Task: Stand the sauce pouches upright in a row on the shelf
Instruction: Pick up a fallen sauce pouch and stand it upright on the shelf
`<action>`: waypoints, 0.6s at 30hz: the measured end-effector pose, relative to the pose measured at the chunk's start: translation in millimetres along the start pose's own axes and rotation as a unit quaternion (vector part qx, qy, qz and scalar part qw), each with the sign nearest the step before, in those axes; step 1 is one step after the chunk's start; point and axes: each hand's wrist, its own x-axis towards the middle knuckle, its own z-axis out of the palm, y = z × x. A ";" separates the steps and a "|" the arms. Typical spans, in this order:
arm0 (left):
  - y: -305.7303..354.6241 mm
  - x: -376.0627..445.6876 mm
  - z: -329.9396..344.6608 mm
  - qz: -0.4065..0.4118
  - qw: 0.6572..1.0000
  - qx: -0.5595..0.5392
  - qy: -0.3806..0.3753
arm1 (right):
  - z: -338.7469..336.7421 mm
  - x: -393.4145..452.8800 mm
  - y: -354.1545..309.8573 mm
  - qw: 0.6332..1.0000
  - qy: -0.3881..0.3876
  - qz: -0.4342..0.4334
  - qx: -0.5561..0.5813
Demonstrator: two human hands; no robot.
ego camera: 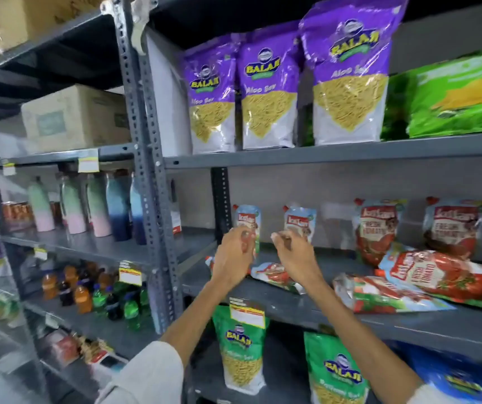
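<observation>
Sauce pouches sit on the middle grey shelf (pixel 350 319): two small ones stand upright at the back, the left small pouch (pixel 249 221) and the right small pouch (pixel 301 220), two large pouches (pixel 376 228) stand upright further right, and three more lie flat, one small flat pouch (pixel 274 275) under the hands and two large flat pouches (pixel 437 275) to the right. Left hand (pixel 232 259) has its fingers closed around the left small pouch. Right hand (pixel 295 255) is raised with fingers curled at the right small pouch; whether it actually grips is unclear.
</observation>
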 end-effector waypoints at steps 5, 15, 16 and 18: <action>-85.0 33.1 -15.9 -0.161 0.982 -0.095 -0.002 | 90.3 37.5 -2.9 0.975 -0.181 0.129 -0.005; -158.0 68.1 -1.0 -0.493 0.776 -0.358 -0.163 | 194.6 101.9 34.1 0.942 -0.192 0.233 -0.148; -163.5 73.7 0.3 -0.493 0.769 -0.364 -0.184 | 202.7 107.1 38.6 0.934 -0.213 0.245 -0.147; -170.7 80.9 1.4 -0.488 0.761 -0.371 -0.211 | 210.1 109.5 43.4 0.926 -0.232 0.268 -0.130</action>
